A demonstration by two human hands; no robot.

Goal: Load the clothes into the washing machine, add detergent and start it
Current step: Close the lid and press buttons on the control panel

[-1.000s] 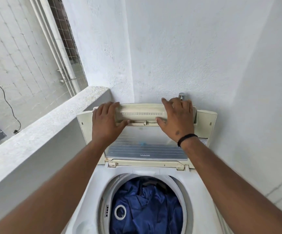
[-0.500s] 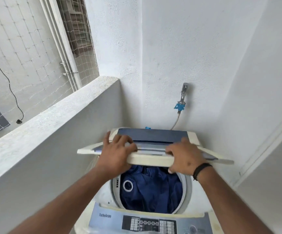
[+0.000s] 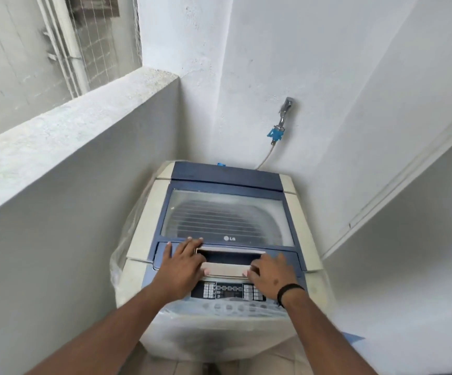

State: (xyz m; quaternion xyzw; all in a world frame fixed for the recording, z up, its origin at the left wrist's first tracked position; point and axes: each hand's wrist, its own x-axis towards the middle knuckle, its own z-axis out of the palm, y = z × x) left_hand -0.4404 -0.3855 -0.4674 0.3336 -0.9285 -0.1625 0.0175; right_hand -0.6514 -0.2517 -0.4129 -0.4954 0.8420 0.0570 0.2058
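In the head view, the washer (image 3: 219,239) is seen at frame centre, its lid (image 3: 227,217) lying flat and closed. The left hand (image 3: 183,263) and right hand (image 3: 272,272) are laid on the lid's front handle (image 3: 225,267), fingers spread flat, grasping nothing. The panel (image 3: 229,290) is seen just below them.

floor (image 3: 281,361): tiled | on it: washing machine (image 3: 138,263), plastic-wrapped, lid down
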